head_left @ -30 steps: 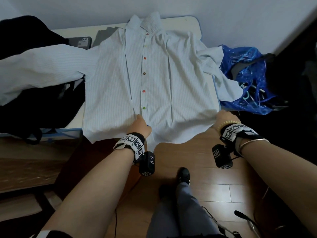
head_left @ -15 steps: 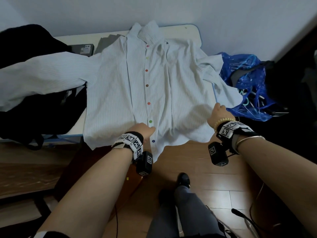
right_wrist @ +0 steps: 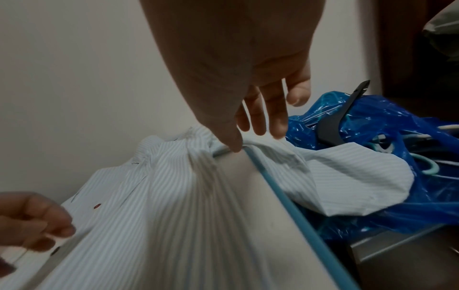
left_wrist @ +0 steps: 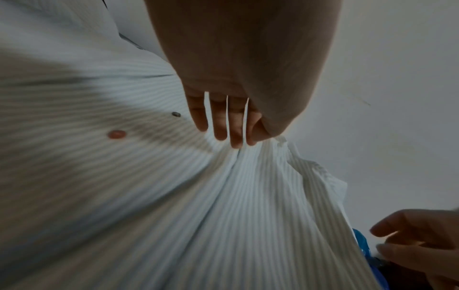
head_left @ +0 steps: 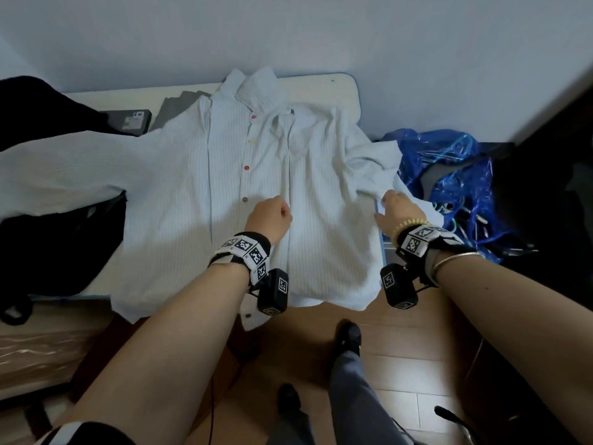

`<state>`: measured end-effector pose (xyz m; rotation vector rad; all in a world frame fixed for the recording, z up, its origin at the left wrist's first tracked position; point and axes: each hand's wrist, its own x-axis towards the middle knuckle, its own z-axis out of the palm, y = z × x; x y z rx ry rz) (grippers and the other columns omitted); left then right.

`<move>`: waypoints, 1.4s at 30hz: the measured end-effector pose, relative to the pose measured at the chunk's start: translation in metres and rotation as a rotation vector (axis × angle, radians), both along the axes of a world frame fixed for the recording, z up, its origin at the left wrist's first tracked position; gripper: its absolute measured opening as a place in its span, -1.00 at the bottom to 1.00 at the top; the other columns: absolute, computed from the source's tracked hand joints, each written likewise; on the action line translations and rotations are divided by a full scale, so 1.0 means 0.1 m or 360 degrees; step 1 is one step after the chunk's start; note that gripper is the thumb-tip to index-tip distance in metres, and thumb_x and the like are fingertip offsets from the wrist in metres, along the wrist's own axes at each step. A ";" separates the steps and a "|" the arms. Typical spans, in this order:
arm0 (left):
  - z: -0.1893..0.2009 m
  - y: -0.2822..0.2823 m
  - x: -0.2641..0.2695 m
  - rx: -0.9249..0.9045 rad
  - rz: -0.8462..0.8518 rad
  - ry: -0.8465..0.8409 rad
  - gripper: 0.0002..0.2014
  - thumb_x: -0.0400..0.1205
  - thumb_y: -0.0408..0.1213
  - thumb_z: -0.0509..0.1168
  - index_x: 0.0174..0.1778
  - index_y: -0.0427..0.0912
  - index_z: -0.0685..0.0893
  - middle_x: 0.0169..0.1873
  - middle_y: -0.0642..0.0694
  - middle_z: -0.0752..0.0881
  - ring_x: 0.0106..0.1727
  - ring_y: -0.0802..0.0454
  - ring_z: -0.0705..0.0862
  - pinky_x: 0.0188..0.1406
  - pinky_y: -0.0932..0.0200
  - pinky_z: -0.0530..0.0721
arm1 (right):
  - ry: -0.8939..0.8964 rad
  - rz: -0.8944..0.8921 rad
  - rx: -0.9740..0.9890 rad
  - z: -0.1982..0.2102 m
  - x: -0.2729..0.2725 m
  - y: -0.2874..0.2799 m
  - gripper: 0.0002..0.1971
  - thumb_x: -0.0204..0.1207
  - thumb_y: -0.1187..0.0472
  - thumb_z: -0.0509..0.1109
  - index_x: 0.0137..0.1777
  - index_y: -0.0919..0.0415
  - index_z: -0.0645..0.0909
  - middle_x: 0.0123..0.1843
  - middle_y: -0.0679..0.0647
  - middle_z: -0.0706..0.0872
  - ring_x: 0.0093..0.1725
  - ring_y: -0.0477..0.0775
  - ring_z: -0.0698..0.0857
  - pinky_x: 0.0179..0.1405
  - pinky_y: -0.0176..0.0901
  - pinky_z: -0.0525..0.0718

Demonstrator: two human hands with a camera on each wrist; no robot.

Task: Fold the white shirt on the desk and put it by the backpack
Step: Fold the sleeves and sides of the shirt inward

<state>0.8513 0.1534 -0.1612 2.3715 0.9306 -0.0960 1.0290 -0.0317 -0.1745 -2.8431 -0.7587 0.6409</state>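
Note:
The white striped shirt [head_left: 179, 203] lies face up on the desk [head_left: 321, 88], its coloured buttons showing. Its hem hangs over the near edge. Its left sleeve [head_left: 57, 175] drapes over the black backpack [head_left: 48, 248] at the left. My left hand [head_left: 271, 213] rests on the shirt's middle beside the button row, fingertips [left_wrist: 223, 135] pressing into the cloth, which creases around them. My right hand [head_left: 396, 210] is open at the desk's right edge, fingers [right_wrist: 261, 121] straight, a fingertip touching the shirt's side where the right sleeve [right_wrist: 347, 176] falls off the desk.
A blue plastic bag [head_left: 449, 175] with hangers sits right of the desk, under the right sleeve. A dark box [head_left: 128, 122] and grey cloth [head_left: 179, 104] lie behind the shirt. Another black item [head_left: 32, 104] is at the back left. Wooden floor and my legs are below.
Both hands have slid from the shirt's hem up towards its middle. The left went along the button row, the right along the right side. The view shifted closer.

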 end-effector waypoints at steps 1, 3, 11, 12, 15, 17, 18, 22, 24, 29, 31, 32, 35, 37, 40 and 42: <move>-0.02 0.02 0.11 0.0067 0.0018 -0.0013 -0.78 0.66 -0.30 0.15 0.16 -0.22 0.61 0.12 -0.15 0.66 0.14 -0.11 0.61 0.15 -0.02 0.61 | 0.0005 0.0043 0.0023 -0.01 0.11 0.03 -0.59 0.57 0.13 0.30 0.34 0.33 0.40 0.34 0.30 0.52 0.25 0.37 0.60 0.18 0.12 0.56; -0.09 0.05 0.29 0.0179 0.0034 0.0055 -0.67 0.65 -0.30 0.15 0.34 -0.17 0.53 0.31 -0.17 0.56 0.34 -0.16 0.49 0.29 -0.05 0.50 | 0.0022 0.0123 0.0061 -0.03 0.29 0.10 -0.55 0.55 0.11 0.33 0.38 0.27 0.39 0.36 0.25 0.50 0.24 0.35 0.61 0.20 0.12 0.58; -0.31 0.23 0.66 0.0244 0.0027 0.0205 -0.51 0.68 -0.21 0.08 0.57 0.02 0.27 0.65 -0.13 0.13 0.66 -0.14 0.05 0.62 -0.22 0.08 | 0.0147 0.0474 0.0395 0.00 0.67 0.48 -0.43 0.57 0.10 0.24 0.57 -0.08 0.21 0.22 0.13 0.62 0.08 0.19 0.65 -0.03 -0.08 0.57; -0.32 0.27 0.71 0.0238 0.0020 0.0211 -0.51 0.69 -0.19 0.06 0.58 0.04 0.25 0.66 -0.14 0.10 0.68 -0.15 0.01 0.63 -0.24 0.04 | 0.0138 0.0542 0.0394 0.02 0.70 0.51 -0.50 0.58 0.11 0.24 0.53 -0.05 0.32 0.17 0.12 0.67 0.06 0.16 0.65 -0.06 -0.13 0.51; -0.33 0.35 0.85 0.0243 0.0030 0.0235 -0.50 0.72 -0.14 0.01 0.63 0.05 0.17 0.68 -0.13 0.00 0.69 -0.15 -0.09 0.63 -0.29 -0.05 | 0.0035 0.0573 0.0296 0.03 0.84 0.54 -0.70 0.59 0.14 0.21 0.26 0.14 0.60 0.16 0.21 0.73 0.14 0.27 0.66 0.01 -0.09 0.53; -0.34 0.39 0.94 0.0218 0.0069 0.0310 -0.48 0.73 -0.11 -0.02 0.65 0.06 0.09 0.69 -0.13 -0.07 0.69 -0.19 -0.15 0.62 -0.34 -0.09 | -0.0044 0.0424 0.0240 0.01 1.01 0.49 -0.71 0.57 0.17 0.18 0.20 0.22 0.60 0.15 0.28 0.73 0.13 0.34 0.67 0.03 0.01 0.58; -0.35 0.41 0.97 0.0190 0.0094 0.0363 -0.47 0.73 -0.09 -0.03 0.65 0.06 0.06 0.69 -0.13 -0.11 0.69 -0.22 -0.18 0.60 -0.37 -0.09 | -0.0069 0.0357 0.0191 -0.01 1.10 0.45 -0.71 0.56 0.20 0.16 0.19 0.24 0.59 0.15 0.29 0.72 0.12 0.36 0.68 0.03 0.03 0.59; -0.45 0.50 1.04 0.0084 0.0110 0.0671 -0.40 0.72 0.08 -0.08 0.66 0.07 -0.11 0.68 -0.16 -0.22 0.67 -0.31 -0.21 0.58 -0.42 -0.03 | -0.0029 0.0266 -0.0033 -0.12 1.39 0.27 -0.75 0.55 0.23 0.20 0.13 0.17 0.64 0.18 0.21 0.70 0.13 0.31 0.68 0.06 0.04 0.62; -0.47 0.48 1.08 0.0134 0.0145 0.0708 -0.38 0.70 0.13 -0.10 0.66 0.07 -0.10 0.68 -0.17 -0.19 0.67 -0.34 -0.19 0.57 -0.43 -0.02 | 0.0019 0.0196 -0.0101 -0.18 1.46 0.22 -0.73 0.51 0.30 0.25 0.18 0.16 0.62 0.27 0.19 0.64 0.19 0.29 0.66 0.14 0.05 0.61; -0.45 0.38 1.22 0.0416 0.0337 0.0441 -0.45 0.71 0.01 -0.02 0.59 -0.16 0.15 0.65 -0.27 0.02 0.66 -0.39 -0.11 0.61 -0.39 -0.07 | 0.0200 -0.0082 0.0247 -0.33 1.58 0.24 -0.50 0.52 0.35 0.17 0.49 0.26 0.29 0.50 0.24 0.42 0.39 0.31 0.53 0.38 0.12 0.48; -0.46 0.37 1.30 0.0434 0.0217 0.0349 -0.44 0.72 0.01 -0.04 0.62 -0.11 0.08 0.67 -0.26 -0.07 0.67 -0.33 -0.17 0.62 -0.34 -0.15 | 0.0357 -0.0086 0.0320 -0.39 1.60 0.30 -0.38 0.53 0.35 0.19 0.60 0.22 0.13 0.56 0.24 0.38 0.47 0.29 0.46 0.48 0.10 0.42; -0.48 0.37 1.33 0.0403 0.0150 0.0312 -0.42 0.72 0.02 -0.05 0.64 -0.08 0.04 0.67 -0.25 -0.10 0.68 -0.29 -0.19 0.62 -0.31 -0.16 | 0.0435 -0.0064 0.0321 -0.42 1.60 0.33 -0.32 0.52 0.34 0.22 0.63 0.19 0.06 0.56 0.23 0.39 0.47 0.30 0.47 0.48 0.10 0.44; -0.53 0.39 1.40 0.0226 -0.0024 0.0395 -0.38 0.72 0.11 -0.10 0.68 -0.01 -0.09 0.68 -0.18 -0.19 0.68 -0.22 -0.24 0.64 -0.24 -0.18 | 0.0569 -0.0008 0.0350 -0.50 1.60 0.38 -0.39 0.52 0.35 0.27 0.57 0.18 0.23 0.35 0.28 0.61 0.24 0.34 0.65 0.30 0.14 0.61; -0.56 0.40 1.40 0.0186 -0.0070 0.0524 -0.35 0.71 0.16 -0.14 0.68 0.01 -0.16 0.67 -0.16 -0.25 0.68 -0.21 -0.27 0.63 -0.24 -0.19 | 0.0390 -0.0032 0.0483 -0.50 1.61 0.37 -0.69 0.55 0.34 0.26 0.28 0.25 0.60 0.14 0.28 0.75 0.11 0.29 0.71 0.21 -0.01 0.64; -0.55 0.40 1.40 0.0161 -0.0004 0.0605 -0.31 0.68 0.23 -0.15 0.66 0.06 -0.22 0.66 -0.19 -0.30 0.66 -0.27 -0.31 0.62 -0.28 -0.23 | 0.0237 -0.0173 0.0734 -0.42 1.64 0.30 -0.81 0.58 0.33 0.26 0.05 0.31 0.70 0.01 0.25 0.79 0.07 0.23 0.71 0.19 -0.07 0.59; -0.53 0.38 1.43 0.0151 0.0122 0.0649 -0.28 0.65 0.28 -0.17 0.65 0.07 -0.25 0.65 -0.23 -0.31 0.65 -0.32 -0.31 0.62 -0.32 -0.24 | 0.0222 -0.0241 0.0777 -0.40 1.68 0.20 -0.79 0.58 0.33 0.25 0.14 0.29 0.66 0.08 0.23 0.77 0.11 0.22 0.70 0.19 -0.08 0.58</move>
